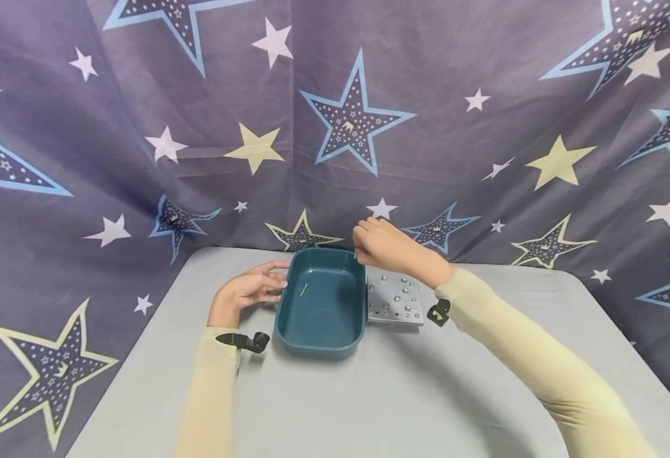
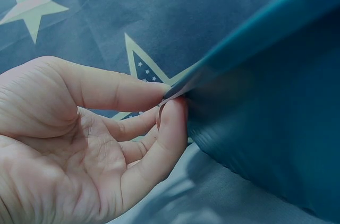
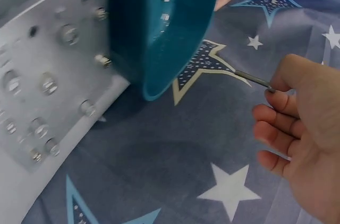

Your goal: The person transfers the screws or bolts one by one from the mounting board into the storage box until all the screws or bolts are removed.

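A dark purple-grey cloth (image 1: 209, 105) printed with stars is hung behind and beside the work area. In front of it is set a pale table (image 1: 323, 407). Two pale yellow sleeves, the left (image 1: 204, 394) and the right (image 1: 518, 346), are extended over the table; a black band is seen at each wrist. A teal tray (image 1: 320, 315) is placed on the table between the hands. Just to its right a metal plate (image 1: 383, 291) is positioned; whether the two touch cannot be told. The tray's left rim is pinched between thumb and fingers by the left hand (image 1: 251, 286). The right hand (image 1: 389, 245) is held at the tray's far right corner, its thumb and index finger pinched on one end of a thin dark rod (image 3: 254, 79); the other fingers are loosely bent. In the right wrist view, the rod's free end is pointed toward the tray. Several shiny fasteners (image 1: 397, 298) are distributed across the plate. A small metal pin (image 1: 303, 291) is seen lying in the tray, left of centre.
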`<control>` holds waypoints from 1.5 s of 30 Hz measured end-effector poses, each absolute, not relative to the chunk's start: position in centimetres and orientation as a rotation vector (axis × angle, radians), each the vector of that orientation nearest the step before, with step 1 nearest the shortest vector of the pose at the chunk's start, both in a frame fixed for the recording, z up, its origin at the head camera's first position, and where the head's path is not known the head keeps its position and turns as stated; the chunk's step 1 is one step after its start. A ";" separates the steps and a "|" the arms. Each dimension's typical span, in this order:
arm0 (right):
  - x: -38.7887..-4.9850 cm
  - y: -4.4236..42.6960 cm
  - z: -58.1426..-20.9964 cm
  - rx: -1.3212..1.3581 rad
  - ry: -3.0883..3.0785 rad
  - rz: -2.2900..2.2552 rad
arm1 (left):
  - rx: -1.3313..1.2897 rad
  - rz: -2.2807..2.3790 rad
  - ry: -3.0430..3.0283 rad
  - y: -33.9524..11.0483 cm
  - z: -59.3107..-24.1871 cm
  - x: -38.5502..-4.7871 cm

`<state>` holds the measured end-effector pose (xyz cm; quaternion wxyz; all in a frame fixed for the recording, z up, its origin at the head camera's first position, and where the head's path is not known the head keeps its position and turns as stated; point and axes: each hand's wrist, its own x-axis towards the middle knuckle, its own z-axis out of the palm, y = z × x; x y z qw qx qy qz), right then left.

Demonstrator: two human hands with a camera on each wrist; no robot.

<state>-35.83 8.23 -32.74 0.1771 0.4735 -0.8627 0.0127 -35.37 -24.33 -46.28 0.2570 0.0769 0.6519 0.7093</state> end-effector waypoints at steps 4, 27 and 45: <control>-36.6 7.3 -32.6 1.353 -2.477 0.069 | 0.205 1.936 1.759 -24.3 -46.3 -35.5; -38.6 2.0 -33.6 1.388 -2.819 0.214 | 0.169 1.924 1.774 -24.3 -45.9 -35.1; -39.9 -0.5 -36.0 1.395 -3.025 0.267 | 0.164 1.927 1.776 -24.2 -46.0 -35.2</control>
